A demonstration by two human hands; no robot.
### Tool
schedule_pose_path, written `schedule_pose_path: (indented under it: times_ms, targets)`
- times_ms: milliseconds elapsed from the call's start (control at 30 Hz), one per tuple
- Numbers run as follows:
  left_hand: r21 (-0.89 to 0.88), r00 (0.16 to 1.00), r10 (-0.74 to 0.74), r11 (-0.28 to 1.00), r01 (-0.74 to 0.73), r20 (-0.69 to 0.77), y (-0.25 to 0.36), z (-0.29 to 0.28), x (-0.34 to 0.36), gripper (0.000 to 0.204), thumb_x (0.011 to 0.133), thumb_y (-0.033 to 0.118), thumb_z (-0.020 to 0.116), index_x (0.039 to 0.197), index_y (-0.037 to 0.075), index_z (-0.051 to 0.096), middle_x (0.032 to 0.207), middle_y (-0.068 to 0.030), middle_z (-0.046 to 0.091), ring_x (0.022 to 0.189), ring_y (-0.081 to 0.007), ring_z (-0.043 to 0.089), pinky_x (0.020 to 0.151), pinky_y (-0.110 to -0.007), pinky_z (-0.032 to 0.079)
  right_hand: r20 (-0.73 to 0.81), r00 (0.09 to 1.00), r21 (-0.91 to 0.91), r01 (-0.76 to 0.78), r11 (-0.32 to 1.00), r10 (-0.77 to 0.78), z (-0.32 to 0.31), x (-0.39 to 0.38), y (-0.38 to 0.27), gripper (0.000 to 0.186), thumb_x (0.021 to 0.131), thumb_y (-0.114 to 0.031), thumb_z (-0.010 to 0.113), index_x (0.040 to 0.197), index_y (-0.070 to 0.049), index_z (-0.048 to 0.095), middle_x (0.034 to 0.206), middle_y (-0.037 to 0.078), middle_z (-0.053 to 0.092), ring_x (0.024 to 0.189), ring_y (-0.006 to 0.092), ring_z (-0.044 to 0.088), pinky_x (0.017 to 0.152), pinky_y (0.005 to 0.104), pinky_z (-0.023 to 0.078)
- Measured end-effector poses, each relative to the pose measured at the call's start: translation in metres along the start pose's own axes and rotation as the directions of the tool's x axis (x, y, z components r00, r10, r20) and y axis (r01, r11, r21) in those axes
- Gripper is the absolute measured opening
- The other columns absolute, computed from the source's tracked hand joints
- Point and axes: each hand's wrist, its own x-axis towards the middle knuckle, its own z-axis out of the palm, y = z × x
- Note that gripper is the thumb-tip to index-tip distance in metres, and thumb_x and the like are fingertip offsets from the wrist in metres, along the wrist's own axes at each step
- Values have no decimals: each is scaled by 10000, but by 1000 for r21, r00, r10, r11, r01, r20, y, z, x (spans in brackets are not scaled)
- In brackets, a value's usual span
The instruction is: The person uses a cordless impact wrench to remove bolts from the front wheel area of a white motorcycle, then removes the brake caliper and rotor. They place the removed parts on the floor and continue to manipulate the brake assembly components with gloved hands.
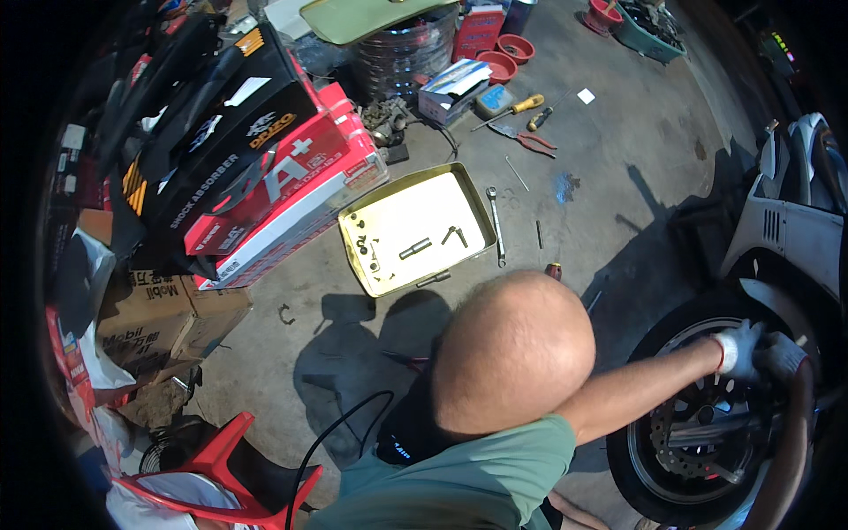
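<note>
Both my hands wear white work gloves with red cuffs and are close together at the upper right side of a motorcycle wheel [629,402]. My left hand [740,351] is in front of the rim near the grey fender [768,300], its fingers bent. Right beside it, my right hand [782,357] is curled closed. What either hand grips is hidden by the gloves and shade. Below them are the perforated brake disc [664,446] and dark spokes. My bare left arm reaches across from a green sleeve, and my bent knee [517,344] fills the middle.
A yellowish metal tray [415,199] holds sockets and small bolts. Around it lie a ratchet wrench [496,228], red-handled pliers [530,141] and screwdrivers [528,103]. Stacked cartons [291,168] and a red plastic chair [225,459] stand left; white motorcycle bodywork [782,230] is at right.
</note>
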Motion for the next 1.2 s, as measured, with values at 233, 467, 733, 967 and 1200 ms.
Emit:
schedule_pose_path:
  times_ms: [233, 467, 733, 967, 1200]
  targets:
    - [879, 911, -275, 450, -159, 306, 64, -113, 50, 430, 851, 342, 683, 1208, 113, 750, 1272, -149, 703, 1139, -317, 675, 912, -446, 541, -16, 999, -58, -46, 997, 45, 1, -38, -42, 407, 852, -142, 712, 1245, -36, 729, 1126, 142, 759, 951, 225, 717, 891, 355, 558]
    - [994, 941, -336, 96, 61, -25, 55, -315, -77, 231, 836, 144, 601, 913, 32, 788, 981, -198, 761, 882, -323, 746, 767, -468, 576, -24, 999, -55, -32, 998, 31, 2, -34, -12, 446, 901, -178, 698, 1322, -34, 683, 1213, 150, 736, 1059, 241, 711, 944, 379, 562]
    - [724, 733, -362, 190, 663, -576, -179, -347, -341, 429, 897, 89, 608, 1320, 146, 655, 1216, -195, 612, 1154, -379, 616, 1012, -459, 505, 19, 999, -56, 32, 998, -31, 2, -9, -9, 444, 885, -167, 695, 1310, -39, 687, 1153, 158, 750, 988, 234, 724, 906, 369, 568]
    - [755, 779, -258, 205, 623, -572, -228, -317, -359, 260, 933, 114, 556, 1130, 148, 722, 1151, -208, 608, 1124, -383, 600, 975, -458, 507, -30, 1000, -11, 7, 1000, -8, 6, -26, -29, 505, 876, -147, 696, 1361, -14, 648, 1208, 182, 733, 1042, 257, 718, 965, 370, 553]
    - [643, 728, -172, 368, 672, -663, -234, -330, -372, 184, 929, 90, 582, 1083, 46, 672, 1114, -224, 610, 1074, -394, 625, 949, -461, 519, -17, 997, -29, -72, 997, 72, 5, -28, -34, 506, 869, -146, 684, 1360, -32, 655, 1230, 178, 727, 1076, 274, 711, 1017, 388, 526]
